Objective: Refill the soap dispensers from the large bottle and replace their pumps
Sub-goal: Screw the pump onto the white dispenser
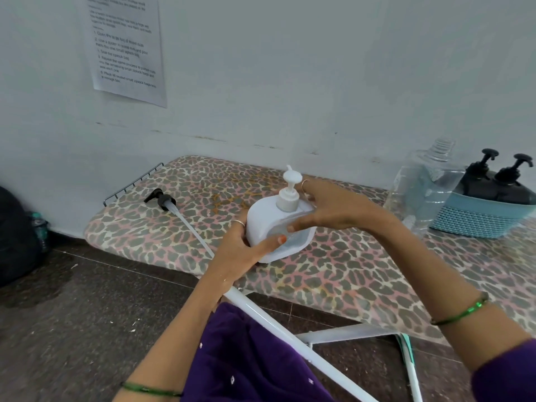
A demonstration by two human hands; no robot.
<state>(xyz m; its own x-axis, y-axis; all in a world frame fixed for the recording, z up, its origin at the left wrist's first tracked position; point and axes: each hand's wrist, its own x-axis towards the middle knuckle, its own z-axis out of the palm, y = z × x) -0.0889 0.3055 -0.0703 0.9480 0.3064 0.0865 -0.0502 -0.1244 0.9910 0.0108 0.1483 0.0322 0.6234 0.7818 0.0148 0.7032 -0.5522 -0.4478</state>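
Purple fabric nearest, over the lap. Both hands wrapped round white dispenser on leopard-print board: left hand gripping its near-left side, thumb across the front; right hand clasping the far-right side, fingers spread. White pump seated upright in the dispenser's neck. Loose black pump lying well to the left, long tube pointing toward the board's near edge. Large clear bottle, uncapped, at right, just beside blue basket holding two black dispensers with pumps on.
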